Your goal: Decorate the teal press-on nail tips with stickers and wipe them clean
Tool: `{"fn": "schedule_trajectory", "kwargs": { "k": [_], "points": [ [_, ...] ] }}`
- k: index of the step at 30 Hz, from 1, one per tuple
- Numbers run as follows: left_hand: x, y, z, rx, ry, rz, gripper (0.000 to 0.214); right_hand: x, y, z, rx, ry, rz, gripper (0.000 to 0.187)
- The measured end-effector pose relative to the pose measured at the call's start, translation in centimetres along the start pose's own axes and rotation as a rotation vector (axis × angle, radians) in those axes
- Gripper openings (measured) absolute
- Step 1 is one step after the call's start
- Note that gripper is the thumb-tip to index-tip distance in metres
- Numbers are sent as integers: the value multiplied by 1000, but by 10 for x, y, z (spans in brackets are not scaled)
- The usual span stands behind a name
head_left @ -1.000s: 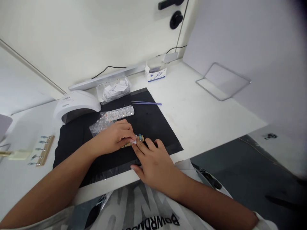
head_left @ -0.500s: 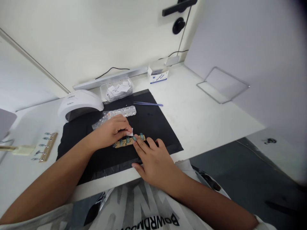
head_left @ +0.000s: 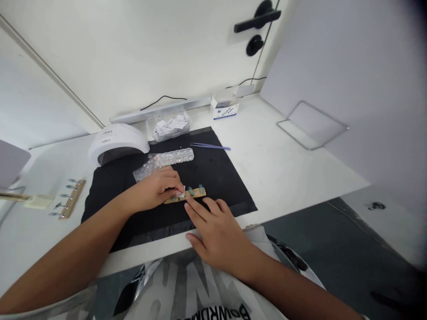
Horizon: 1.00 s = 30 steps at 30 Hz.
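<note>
A small wooden strip [head_left: 196,194] carrying several teal nail tips lies on a black mat [head_left: 220,178]. My left hand [head_left: 158,187] pinches a small white wipe [head_left: 181,192] and presses it on the strip's left part. My right hand [head_left: 216,229] rests flat on the mat just below the strip, its fingertips touching the strip's near edge, holding nothing.
Behind the hands lie a clear bag and a clear box of rhinestones [head_left: 173,156], purple tweezers [head_left: 210,146], a white nail lamp [head_left: 118,141], a tub of white pads [head_left: 171,126] and a small carton [head_left: 225,109]. A second wooden nail holder [head_left: 68,198] lies at the left.
The view has shifted slightly. My left hand slid the wipe left along the strip, uncovering the teal tips at its right end. My right fingers drew back to the strip's near edge.
</note>
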<state>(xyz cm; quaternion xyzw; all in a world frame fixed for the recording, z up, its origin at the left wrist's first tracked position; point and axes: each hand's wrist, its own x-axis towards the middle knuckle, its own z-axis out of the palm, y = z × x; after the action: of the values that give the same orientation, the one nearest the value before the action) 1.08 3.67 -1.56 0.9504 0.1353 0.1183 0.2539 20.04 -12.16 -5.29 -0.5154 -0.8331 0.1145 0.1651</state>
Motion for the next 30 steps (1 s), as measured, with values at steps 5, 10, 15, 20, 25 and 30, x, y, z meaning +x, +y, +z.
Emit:
{"fn": "schedule_trajectory", "kwargs": {
  "k": [5,10,15,20,25,30],
  "points": [
    [-2,2,1,19,-8,-9,16,11,-10,2,-41,-40,7,57],
    [-3,3,2,44,-4,18,14,18,-13,6,-61,-18,43,61],
    [-2,3,3,42,0,35,13,25,-14,8,-91,12,58,63],
    [-1,2,2,38,-8,32,16,27,-13,9,-96,18,65,65],
    [-1,0,0,39,-12,9,20,26,-12,9,-96,12,63,65],
    [-2,-3,-2,52,-6,-7,22,25,-10,10,-90,3,50,63]
  ]
}}
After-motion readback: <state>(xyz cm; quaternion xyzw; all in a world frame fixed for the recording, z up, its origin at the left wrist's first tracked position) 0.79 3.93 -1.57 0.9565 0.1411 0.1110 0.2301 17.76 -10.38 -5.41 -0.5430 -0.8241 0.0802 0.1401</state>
